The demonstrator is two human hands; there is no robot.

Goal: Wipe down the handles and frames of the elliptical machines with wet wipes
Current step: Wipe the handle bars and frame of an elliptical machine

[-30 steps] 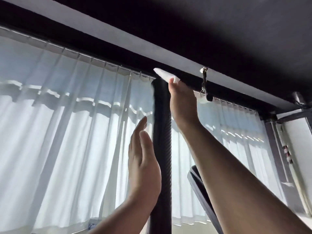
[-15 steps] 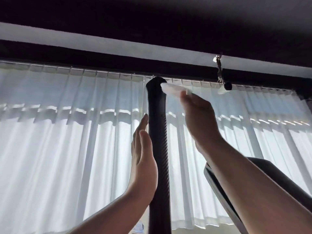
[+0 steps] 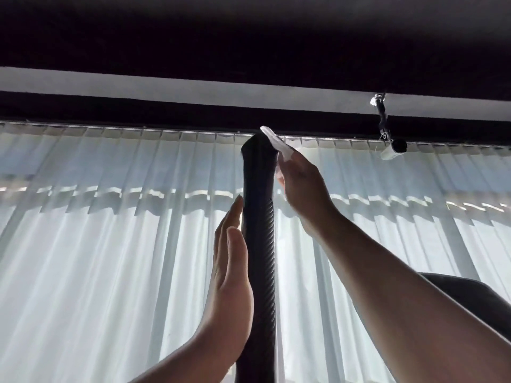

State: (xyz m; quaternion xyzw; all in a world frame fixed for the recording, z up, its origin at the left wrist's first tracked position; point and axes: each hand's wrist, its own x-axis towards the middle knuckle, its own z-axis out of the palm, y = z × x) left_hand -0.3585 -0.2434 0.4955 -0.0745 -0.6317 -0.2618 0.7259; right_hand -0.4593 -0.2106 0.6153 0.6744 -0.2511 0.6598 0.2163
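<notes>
White curtain [image 3: 110, 272] backs the handle [image 3: 258, 244]; left hand [image 3: 231, 275] flat, right hand [image 3: 302, 189] pinching the wipe [image 3: 276, 143].

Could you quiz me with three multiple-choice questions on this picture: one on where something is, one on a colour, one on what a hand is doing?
1. Where is the wet wipe?
A. at the top end of the handle
B. on the floor
C. on the curtain rail

2. What colour is the handle?
A. red
B. black
C. yellow

3. How is the left hand?
A. clenched in a fist
B. gripping the wipe
C. flat, with straight fingers beside the handle

Answers: 1 A, the right hand holds it against the handle's tip. 2 B, it shows dark against the white curtain. 3 C, its fingers are straight.
</notes>
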